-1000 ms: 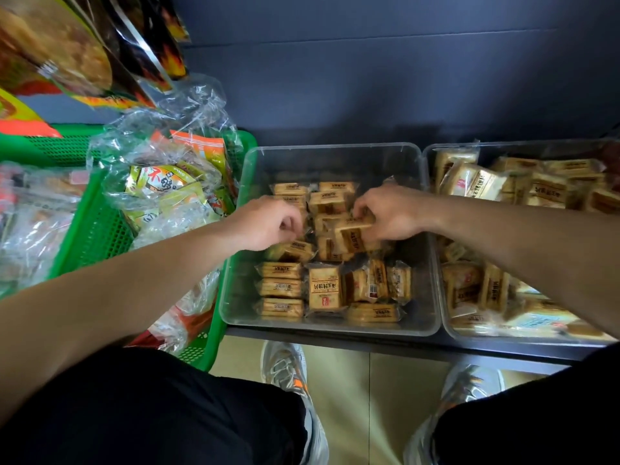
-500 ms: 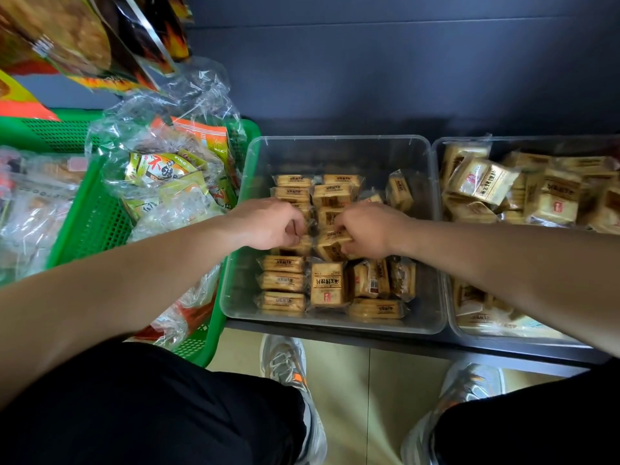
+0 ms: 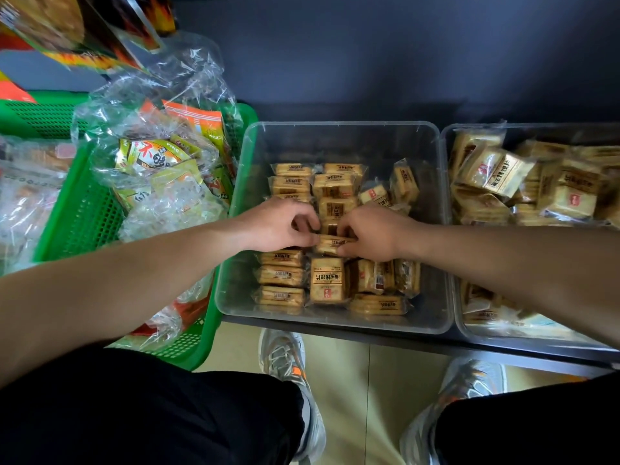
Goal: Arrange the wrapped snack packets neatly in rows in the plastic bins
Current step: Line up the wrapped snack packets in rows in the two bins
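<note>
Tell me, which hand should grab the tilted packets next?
Probably right. The right hand is nearest the tilted packets on the right of the bin; the left hand is farther, by the tidy rows.

Head-worn — downward, close over hands [image 3: 278, 226] [image 3: 372, 233]

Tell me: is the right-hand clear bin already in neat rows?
No, the snack packets in the right bin lie heaped at mixed angles.

Black trousers [image 3: 151, 414], grey-orange sneakers [image 3: 285, 359]
</note>
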A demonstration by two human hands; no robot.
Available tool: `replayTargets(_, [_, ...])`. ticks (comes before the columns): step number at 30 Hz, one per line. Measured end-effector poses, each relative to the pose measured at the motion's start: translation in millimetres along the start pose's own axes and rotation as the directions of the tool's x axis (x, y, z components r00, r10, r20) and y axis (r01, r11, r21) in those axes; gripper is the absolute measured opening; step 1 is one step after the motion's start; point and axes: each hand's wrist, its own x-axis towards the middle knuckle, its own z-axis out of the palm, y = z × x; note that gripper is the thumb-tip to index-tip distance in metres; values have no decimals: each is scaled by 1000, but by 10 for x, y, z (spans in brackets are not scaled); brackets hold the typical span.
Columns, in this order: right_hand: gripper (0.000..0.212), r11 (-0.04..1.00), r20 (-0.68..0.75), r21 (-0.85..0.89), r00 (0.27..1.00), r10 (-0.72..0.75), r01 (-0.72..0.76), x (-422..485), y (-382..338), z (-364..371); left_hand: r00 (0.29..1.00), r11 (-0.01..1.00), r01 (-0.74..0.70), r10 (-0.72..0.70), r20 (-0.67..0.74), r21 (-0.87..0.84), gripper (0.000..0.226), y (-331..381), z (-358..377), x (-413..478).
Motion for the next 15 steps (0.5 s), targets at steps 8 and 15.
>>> replayTargets(8, [28, 996, 24, -81, 999, 26, -24, 49, 11, -78, 990, 999, 49, -46, -133, 17, 20, -48, 155, -28])
replayTargets(15, [26, 982, -118, -186, 993, 6, -28, 46, -20, 31, 990, 992, 81, -69, -121, 97, 10, -37, 211, -39])
